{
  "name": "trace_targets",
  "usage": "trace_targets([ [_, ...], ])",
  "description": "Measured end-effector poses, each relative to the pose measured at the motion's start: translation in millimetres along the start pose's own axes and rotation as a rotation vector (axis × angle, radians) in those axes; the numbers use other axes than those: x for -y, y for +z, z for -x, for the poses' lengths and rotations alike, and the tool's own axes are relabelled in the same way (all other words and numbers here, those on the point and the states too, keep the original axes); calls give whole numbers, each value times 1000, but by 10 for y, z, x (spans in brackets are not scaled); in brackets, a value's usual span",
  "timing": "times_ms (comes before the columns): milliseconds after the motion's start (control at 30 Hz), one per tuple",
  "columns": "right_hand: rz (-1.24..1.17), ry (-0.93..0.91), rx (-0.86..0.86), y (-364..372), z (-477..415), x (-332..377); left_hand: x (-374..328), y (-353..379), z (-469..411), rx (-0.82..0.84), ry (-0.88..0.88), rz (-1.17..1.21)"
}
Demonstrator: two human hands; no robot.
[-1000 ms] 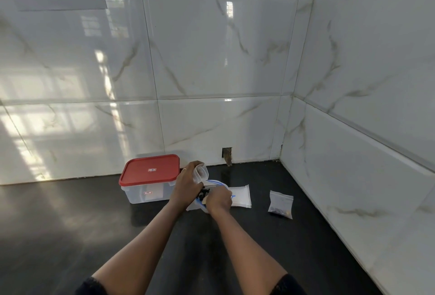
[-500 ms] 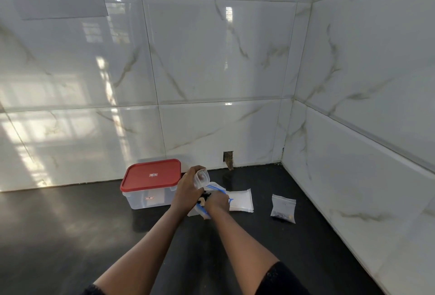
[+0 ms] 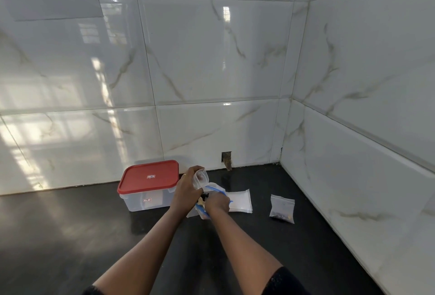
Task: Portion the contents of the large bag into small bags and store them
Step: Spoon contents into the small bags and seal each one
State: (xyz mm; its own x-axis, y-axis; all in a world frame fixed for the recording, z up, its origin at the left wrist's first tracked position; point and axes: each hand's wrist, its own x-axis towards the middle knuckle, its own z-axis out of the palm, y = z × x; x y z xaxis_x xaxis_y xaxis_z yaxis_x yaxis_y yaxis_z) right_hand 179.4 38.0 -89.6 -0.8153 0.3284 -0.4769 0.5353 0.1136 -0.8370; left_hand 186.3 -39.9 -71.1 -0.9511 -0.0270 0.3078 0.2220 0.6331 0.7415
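Change: hardly anything has moved in the last second; both hands stay at the same spot just right of the box, and the view has tipped a little.
Left grip: fingers curled round a small clear bag, held up with its open mouth towards the right.
Right grip: at the mouth of the large bag, back of the hand to the camera, fingers hidden; I cannot tell whether it holds anything.
Large bag: lies on the dark desk under both hands, its blue zip edge showing; dark and pale bits show between the hands.
Spare bags: a flat pile just behind the right grip.
Filled bag: lies apart to the right, dark bits in its lower end.
Box: clear, red lid on, against the tiled wall.
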Motion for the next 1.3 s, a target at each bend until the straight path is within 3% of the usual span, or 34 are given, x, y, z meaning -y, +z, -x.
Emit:
trace_targets([
  [133, 2, -24, -31, -76, -39, -15, -3, 45, 4, 7, -3, 6],
  [367, 283, -159, -36, -131, -55, -35, -13, 23, 20, -31, -28, 40],
  [500, 304, -171, -63, -225, -36, 45, -13, 30, 25, -34, -43, 45],
  [800, 230, -207, 111, -819, 101, 318, -10, 77, 10, -61, -85, 54],
  [1033, 187, -127, 224, -1393, 212, 575, 30, 72, 36, -87, -116, 69],
  [1167, 98, -250, 159, -1535, 315, 687, 30, 87, 56, -79, -118, 84],
  [1300, 295, -453, 69, -1363, 394, 760, 1, 126, 71, -57, -121, 85],
])
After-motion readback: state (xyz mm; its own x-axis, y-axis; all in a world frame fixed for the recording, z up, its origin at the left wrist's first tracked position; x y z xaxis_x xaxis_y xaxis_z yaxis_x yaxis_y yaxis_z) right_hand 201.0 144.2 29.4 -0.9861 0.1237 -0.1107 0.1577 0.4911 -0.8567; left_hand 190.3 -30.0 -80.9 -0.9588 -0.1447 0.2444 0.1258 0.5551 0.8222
